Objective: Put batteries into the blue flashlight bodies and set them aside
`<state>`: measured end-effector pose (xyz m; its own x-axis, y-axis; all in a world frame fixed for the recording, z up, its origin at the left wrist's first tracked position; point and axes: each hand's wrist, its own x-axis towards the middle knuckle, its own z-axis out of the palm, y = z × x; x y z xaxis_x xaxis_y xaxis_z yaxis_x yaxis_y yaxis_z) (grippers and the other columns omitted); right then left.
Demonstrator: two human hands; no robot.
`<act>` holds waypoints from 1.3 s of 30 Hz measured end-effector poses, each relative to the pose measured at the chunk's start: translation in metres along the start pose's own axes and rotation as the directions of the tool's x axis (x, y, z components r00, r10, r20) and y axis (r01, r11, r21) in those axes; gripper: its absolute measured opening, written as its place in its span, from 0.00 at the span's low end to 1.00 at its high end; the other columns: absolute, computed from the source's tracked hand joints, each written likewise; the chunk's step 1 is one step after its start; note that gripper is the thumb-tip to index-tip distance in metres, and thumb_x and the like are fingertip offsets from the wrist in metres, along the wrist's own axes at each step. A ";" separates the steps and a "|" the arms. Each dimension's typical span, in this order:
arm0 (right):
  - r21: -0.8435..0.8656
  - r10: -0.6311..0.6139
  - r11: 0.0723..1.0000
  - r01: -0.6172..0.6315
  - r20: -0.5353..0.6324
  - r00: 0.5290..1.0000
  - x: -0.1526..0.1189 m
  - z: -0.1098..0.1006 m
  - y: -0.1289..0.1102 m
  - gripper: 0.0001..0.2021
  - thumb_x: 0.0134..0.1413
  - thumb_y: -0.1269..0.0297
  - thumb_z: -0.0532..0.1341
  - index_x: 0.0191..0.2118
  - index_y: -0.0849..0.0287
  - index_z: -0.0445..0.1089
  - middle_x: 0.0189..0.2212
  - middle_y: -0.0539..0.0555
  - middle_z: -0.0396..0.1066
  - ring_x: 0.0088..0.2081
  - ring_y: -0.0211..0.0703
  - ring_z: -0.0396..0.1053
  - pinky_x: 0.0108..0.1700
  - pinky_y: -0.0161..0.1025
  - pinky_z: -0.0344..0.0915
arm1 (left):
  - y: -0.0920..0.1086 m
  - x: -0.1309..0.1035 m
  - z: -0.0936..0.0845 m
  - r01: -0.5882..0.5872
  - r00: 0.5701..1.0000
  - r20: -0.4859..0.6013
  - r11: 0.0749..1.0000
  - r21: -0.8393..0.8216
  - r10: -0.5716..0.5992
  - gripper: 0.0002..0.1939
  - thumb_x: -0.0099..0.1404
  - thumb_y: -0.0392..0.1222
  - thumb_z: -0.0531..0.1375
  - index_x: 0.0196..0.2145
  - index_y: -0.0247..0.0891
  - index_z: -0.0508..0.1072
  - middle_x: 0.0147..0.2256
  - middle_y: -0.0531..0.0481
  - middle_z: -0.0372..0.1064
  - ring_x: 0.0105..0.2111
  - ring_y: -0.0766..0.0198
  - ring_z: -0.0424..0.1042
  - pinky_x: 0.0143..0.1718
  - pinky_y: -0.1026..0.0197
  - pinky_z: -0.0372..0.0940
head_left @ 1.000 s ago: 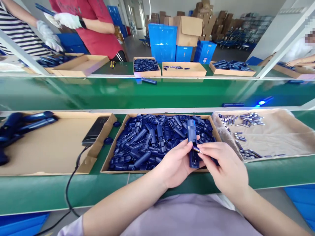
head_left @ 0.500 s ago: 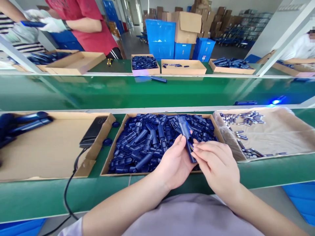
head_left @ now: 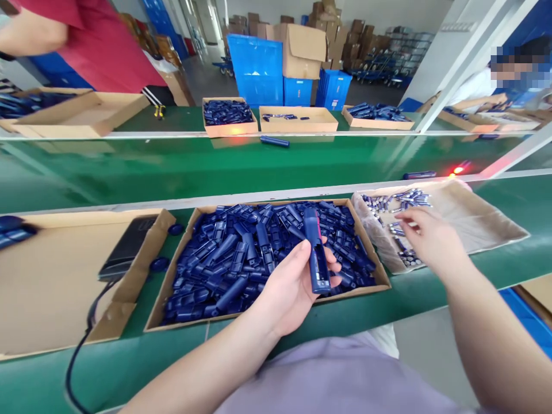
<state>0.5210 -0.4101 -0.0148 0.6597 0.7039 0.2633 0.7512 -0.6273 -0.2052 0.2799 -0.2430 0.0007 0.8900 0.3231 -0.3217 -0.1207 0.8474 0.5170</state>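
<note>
My left hand (head_left: pixel 287 290) is wrapped round a dark blue plastic tube housing (head_left: pixel 312 230), held upright with its open battery slot facing me. Metal contacts show at the slot's lower end. Below it lies a cardboard tray (head_left: pixel 383 279) heaped with similar dark blue housings (head_left: pixel 241 253). Over at the right, my right hand (head_left: pixel 433 244) reaches into a plastic-lined box (head_left: pixel 478 221) of small batteries (head_left: pixel 414 198). Its fingertips are bent together at the batteries; whether they hold one is hidden.
On the left stands a cardboard tray (head_left: pixel 56 287) with a black cabled device (head_left: pixel 129 247) and blue tubes (head_left: pixel 17 233). Round blue caps (head_left: pixel 159 264) lie beside it. Beyond the ledge, a green belt (head_left: pixel 172 167) carries a blue tube (head_left: pixel 275 141). A co-worker in red (head_left: pixel 99 52) stands opposite.
My right hand has left the housing and moved right to the battery box. My left hand keeps the housing, now more upright. The view has shifted right; the light on the belt turned from blue to red.
</note>
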 end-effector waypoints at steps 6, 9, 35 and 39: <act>-0.069 0.027 0.998 -0.006 0.308 0.951 0.021 0.026 0.077 0.08 0.50 0.64 0.58 0.32 0.60 0.73 0.33 0.57 0.74 0.34 0.47 0.70 0.37 0.40 0.63 | -0.002 -0.002 -0.001 0.031 0.995 0.089 0.996 0.086 -0.039 0.13 0.72 0.43 0.54 0.50 0.35 0.65 0.42 0.40 0.71 0.34 0.66 0.71 0.33 0.65 0.68; -0.088 0.048 0.996 -0.022 0.307 0.951 0.015 0.016 0.061 0.08 0.51 0.62 0.58 0.31 0.61 0.71 0.31 0.57 0.73 0.31 0.46 0.69 0.35 0.40 0.62 | -0.005 -0.002 -0.002 0.029 0.990 0.134 0.996 0.079 -0.039 0.11 0.71 0.40 0.54 0.49 0.36 0.62 0.46 0.38 0.70 0.40 0.59 0.73 0.39 0.57 0.71; 0.413 -0.415 0.802 0.431 -0.134 0.900 -0.046 -0.040 -0.101 0.14 0.65 0.64 0.54 0.48 0.56 0.74 0.46 0.58 0.66 0.46 0.43 0.67 0.46 0.39 0.67 | -0.006 0.000 -0.002 0.055 0.993 0.100 0.997 0.057 -0.061 0.08 0.70 0.39 0.56 0.45 0.35 0.66 0.43 0.42 0.71 0.40 0.60 0.75 0.41 0.56 0.74; 0.125 0.077 0.989 -0.080 0.027 0.997 -0.016 -0.034 -0.027 0.18 0.63 0.54 0.52 0.49 0.55 0.72 0.47 0.57 0.70 0.43 0.48 0.70 0.45 0.44 0.66 | 0.001 0.002 -0.002 0.087 0.996 0.033 0.990 -0.115 -0.084 0.12 0.72 0.41 0.54 0.43 0.30 0.72 0.38 0.42 0.73 0.35 0.63 0.76 0.37 0.63 0.74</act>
<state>0.4897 -0.4155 0.0191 0.7161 0.6620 0.2212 0.6927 -0.6352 -0.3415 0.2808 -0.2404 -0.0005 0.9110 0.2370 -0.3376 -0.0926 0.9151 0.3925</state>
